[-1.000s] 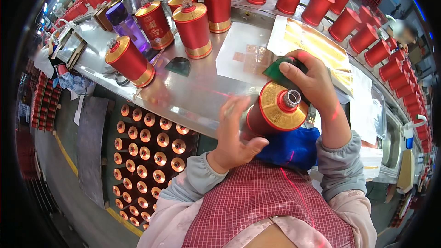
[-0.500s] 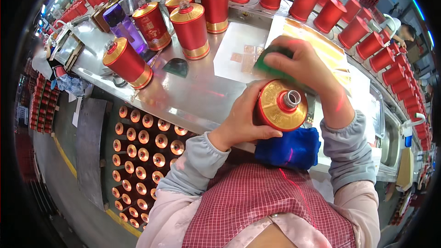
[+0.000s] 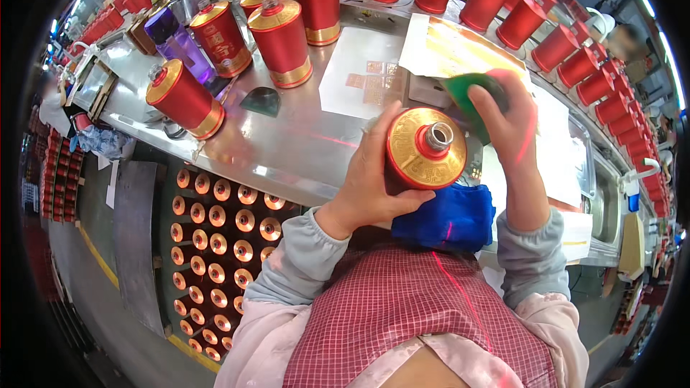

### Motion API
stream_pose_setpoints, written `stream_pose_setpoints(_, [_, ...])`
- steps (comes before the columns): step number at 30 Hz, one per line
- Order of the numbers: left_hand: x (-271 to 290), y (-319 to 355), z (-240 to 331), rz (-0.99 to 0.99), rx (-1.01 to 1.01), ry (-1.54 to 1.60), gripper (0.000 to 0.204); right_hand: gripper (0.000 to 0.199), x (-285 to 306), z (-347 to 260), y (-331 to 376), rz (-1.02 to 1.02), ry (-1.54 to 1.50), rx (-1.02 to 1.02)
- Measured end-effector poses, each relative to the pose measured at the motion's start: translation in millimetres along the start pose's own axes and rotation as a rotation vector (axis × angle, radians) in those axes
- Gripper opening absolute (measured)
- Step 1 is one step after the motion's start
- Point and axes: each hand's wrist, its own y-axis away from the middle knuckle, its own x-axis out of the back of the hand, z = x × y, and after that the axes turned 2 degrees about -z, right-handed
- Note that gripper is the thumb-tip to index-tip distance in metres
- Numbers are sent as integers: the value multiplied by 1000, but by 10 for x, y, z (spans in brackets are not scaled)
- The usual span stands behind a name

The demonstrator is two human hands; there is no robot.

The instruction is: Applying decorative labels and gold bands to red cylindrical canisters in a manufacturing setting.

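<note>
My left hand (image 3: 374, 179) is wrapped round a red bottle (image 3: 425, 149) with a gold shoulder and a bare clear neck, tipped toward me. Between the fingers and thumb of my right hand (image 3: 509, 111) is a dark green flat scraper (image 3: 476, 100), held just beyond the bottle and apart from it. A blue cloth (image 3: 449, 219) lies below the bottle, near my apron. Beyond my left hand, small gold stickers (image 3: 377, 85) sit on a white sheet (image 3: 338, 93). The bottle's underside is hidden.
Several red bottles with gold bands (image 3: 282, 43) stand at the left on the metal table (image 3: 287, 129), beside a purple bottle (image 3: 180, 47) and another dark green scraper (image 3: 261, 101). Gold sticker sheets (image 3: 460, 47) lie at the back. Red bottles (image 3: 557, 47) line the right; gold-topped bottles (image 3: 244, 219) fill the floor below.
My right hand with the scraper has moved right, away from the sticker sheet and the bottle. The bottle in my left hand has shifted slightly left and up in the view.
</note>
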Motion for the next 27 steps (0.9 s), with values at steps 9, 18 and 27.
stream_pose_setpoints(9, [-144, 86, -62, 203, -51, -8, 105, 31, 171, -320, 426, -68, 244, 786])
stream_pose_setpoints(18, [-166, 82, -70, 307, -97, -151, 101, 32, 23, -391, 419, -350, 144, 791])
stream_pose_setpoints(27, [-283, 40, -45, 468, -134, -322, 99, 29, -9, -399, 395, -311, 159, 830])
